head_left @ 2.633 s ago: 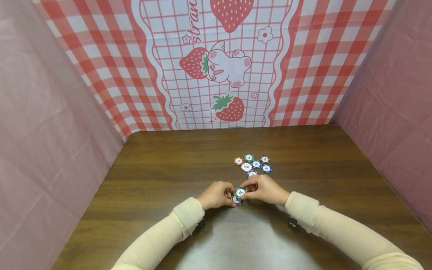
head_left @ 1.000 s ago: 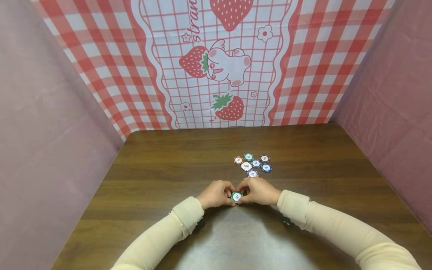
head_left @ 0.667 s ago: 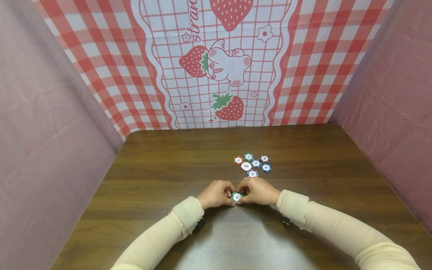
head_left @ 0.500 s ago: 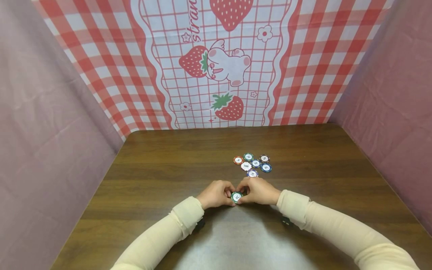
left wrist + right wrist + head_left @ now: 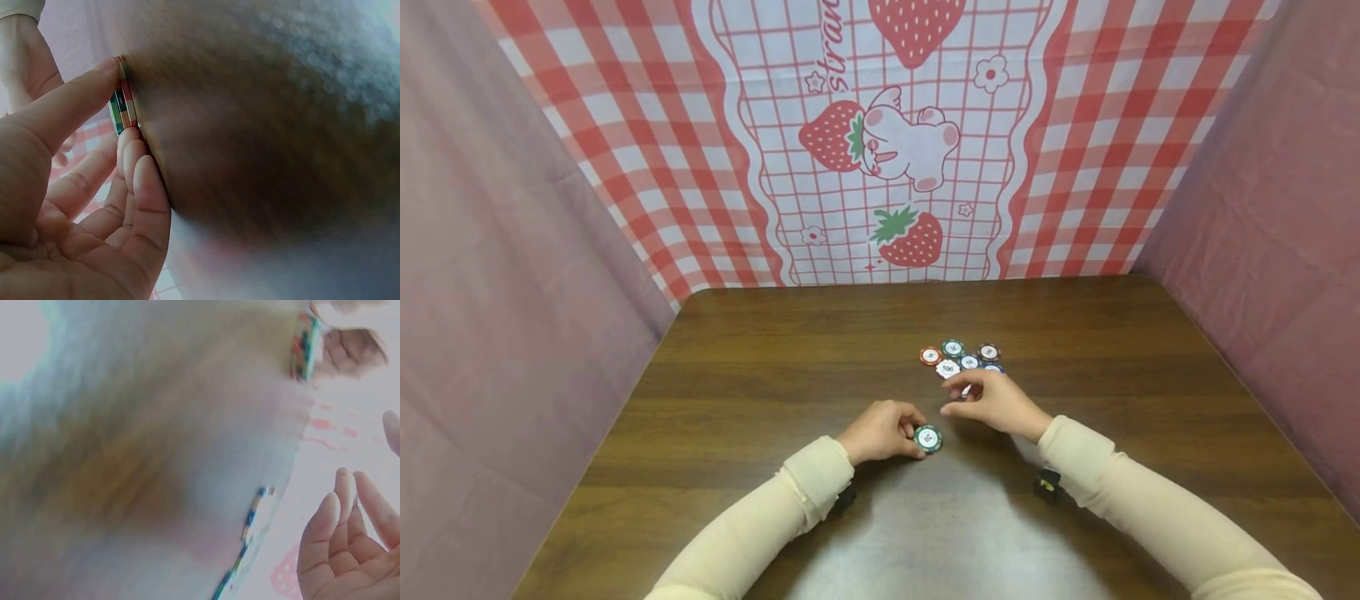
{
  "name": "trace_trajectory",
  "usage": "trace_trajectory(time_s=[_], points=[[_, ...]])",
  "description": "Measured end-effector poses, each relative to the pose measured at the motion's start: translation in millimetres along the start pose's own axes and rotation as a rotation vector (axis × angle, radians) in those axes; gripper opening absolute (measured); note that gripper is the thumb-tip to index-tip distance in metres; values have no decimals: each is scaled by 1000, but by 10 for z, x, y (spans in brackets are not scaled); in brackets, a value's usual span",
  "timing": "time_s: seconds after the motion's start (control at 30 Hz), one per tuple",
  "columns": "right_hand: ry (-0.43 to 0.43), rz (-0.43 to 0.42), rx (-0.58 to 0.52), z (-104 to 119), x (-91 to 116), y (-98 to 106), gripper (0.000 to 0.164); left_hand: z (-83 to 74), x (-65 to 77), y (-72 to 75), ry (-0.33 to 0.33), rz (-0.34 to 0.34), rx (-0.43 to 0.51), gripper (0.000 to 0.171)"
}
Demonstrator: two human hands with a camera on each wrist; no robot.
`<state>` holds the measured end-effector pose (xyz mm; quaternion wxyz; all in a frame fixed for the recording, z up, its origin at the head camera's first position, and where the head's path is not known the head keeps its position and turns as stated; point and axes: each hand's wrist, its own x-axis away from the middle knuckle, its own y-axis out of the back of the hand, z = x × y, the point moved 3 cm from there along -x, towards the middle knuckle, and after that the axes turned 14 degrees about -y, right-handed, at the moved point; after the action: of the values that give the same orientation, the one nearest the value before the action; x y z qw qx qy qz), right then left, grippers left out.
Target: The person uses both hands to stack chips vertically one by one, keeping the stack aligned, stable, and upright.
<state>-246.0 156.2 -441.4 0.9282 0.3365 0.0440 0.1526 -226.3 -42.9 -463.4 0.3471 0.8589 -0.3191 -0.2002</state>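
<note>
At the middle of the table, my left hand [image 5: 883, 432] grips a small stack of poker chips [image 5: 928, 438] between thumb and fingers. A green chip marked 20 lies on top. Seen edge-on in the left wrist view, the stack [image 5: 123, 103] shows green, dark and red layers resting on the wood. My right hand [image 5: 996, 404] hovers over the near side of a loose group of chips, thumb apart from the fingers and nothing between them. It partly covers a chip below it. In the right wrist view the right hand [image 5: 350, 544] is also without a chip.
Flat in the group lie a red chip [image 5: 930, 357], a green chip [image 5: 952, 348], a dark brown chip [image 5: 989, 352], a white 500 chip [image 5: 947, 368] and blue chips [image 5: 970, 362]. A strawberry-patterned cloth [image 5: 910, 237] stands behind the wooden table [image 5: 775, 350].
My right hand set the green 20 chip on the stack, let go of it and moved up and right to the loose chips. The left hand stays at the stack.
</note>
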Motion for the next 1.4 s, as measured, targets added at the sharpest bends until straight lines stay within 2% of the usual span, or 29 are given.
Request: trace_trajectory(time_s=[0.27,0.6,0.73,0.97,1.23,1.4], points=[[-81,-162,-109,-153,-28,279,41,0,-5,1,-5,-7,12,36],[-175,-232,-191,-339,-32,518,44,-23,0,12,-3,-10,15,33],[-231,-233,-226,-421,-32,559,47,-24,0,12,-2,-9,14,33],[-351,-187,-236,-604,-69,563,61,-15,-3,2,-3,-7,14,33],[-418,-150,-197,-659,-106,565,60,-15,-4,-1,4,-4,22,32],[-422,-131,-167,-701,-132,561,58,-24,0,7,6,-2,17,32]])
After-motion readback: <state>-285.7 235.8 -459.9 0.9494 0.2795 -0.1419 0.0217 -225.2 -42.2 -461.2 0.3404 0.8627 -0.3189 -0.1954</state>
